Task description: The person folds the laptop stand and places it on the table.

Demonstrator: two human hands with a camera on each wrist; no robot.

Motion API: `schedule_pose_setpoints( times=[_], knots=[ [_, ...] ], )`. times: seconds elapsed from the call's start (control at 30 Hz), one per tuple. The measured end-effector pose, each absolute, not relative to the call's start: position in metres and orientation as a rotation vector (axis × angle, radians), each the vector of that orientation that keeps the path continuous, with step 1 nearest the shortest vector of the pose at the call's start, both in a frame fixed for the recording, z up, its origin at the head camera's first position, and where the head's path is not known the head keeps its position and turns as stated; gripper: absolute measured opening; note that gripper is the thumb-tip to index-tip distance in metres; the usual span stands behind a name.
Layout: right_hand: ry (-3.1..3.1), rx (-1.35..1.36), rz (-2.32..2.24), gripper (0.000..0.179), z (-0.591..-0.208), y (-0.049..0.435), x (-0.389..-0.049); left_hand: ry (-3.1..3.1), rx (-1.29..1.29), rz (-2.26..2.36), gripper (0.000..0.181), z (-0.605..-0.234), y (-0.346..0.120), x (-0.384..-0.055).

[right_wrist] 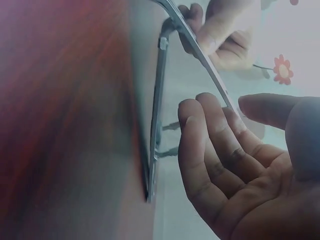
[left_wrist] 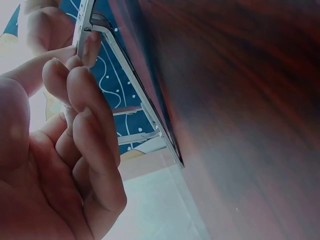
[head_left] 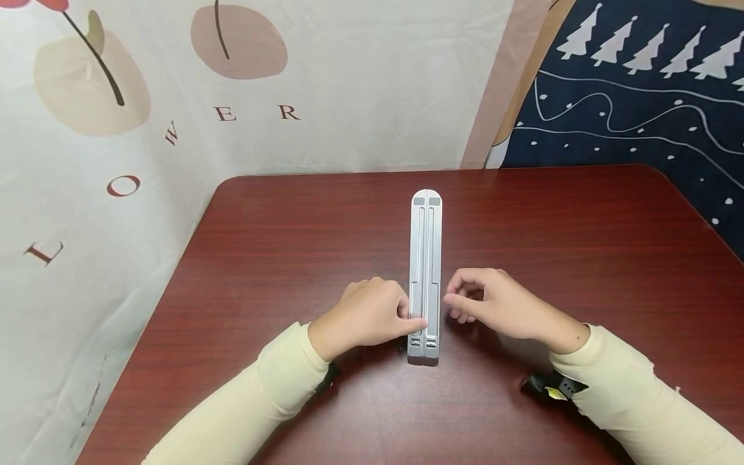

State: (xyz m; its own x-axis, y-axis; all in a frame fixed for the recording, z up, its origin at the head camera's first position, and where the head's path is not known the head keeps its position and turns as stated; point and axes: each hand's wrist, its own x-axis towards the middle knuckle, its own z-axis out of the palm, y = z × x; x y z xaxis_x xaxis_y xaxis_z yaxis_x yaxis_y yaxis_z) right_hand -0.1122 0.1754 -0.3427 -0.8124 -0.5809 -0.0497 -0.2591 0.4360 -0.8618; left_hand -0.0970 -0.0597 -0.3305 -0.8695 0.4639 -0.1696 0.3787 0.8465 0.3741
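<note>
A silver folding laptop stand (head_left: pixel 426 258) stands on the table, its two halves side by side in a narrow strip. From the side, its upper arm (right_wrist: pixel 207 65) slants up off the base bar (right_wrist: pixel 156 110). My left hand (head_left: pixel 372 313) pinches the stand near its front end, the thumb laid across the top. Just off the stand's right edge, my right hand (head_left: pixel 500 300) hovers with its fingers loosely bent and nothing in them. In the left wrist view, the left fingers (left_wrist: pixel 95 145) are curled beside the raised arm.
The dark red wooden table (head_left: pixel 279 226) has rounded far corners. Behind it hang a pale cloth with letters (head_left: pixel 372 84) and a navy cloth with white trees (head_left: pixel 628 110). Dark straps show under both sleeves (head_left: pixel 616 368).
</note>
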Motion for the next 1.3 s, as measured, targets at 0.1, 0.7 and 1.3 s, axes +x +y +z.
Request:
schedule_pose_setpoints(
  times=[0.1, 0.7, 1.3],
  knots=[
    [2.396, -0.724, -1.312, 0.005, -0.34, 0.177, -0.115, 2.773, 0.642, 0.481, 0.055, -0.33, -0.061, -0.097],
    [2.824, -0.709, -1.348, 0.006, -0.29, 0.175, -0.162, 2.769, 0.644, 0.479, 0.054, -0.333, -0.062, -0.098],
    [2.795, -0.595, -1.299, 0.017, -0.277, 0.15, -0.212, 2.765, 0.647, 0.497, 0.052, -0.333, -0.063, -0.098]
  ],
)
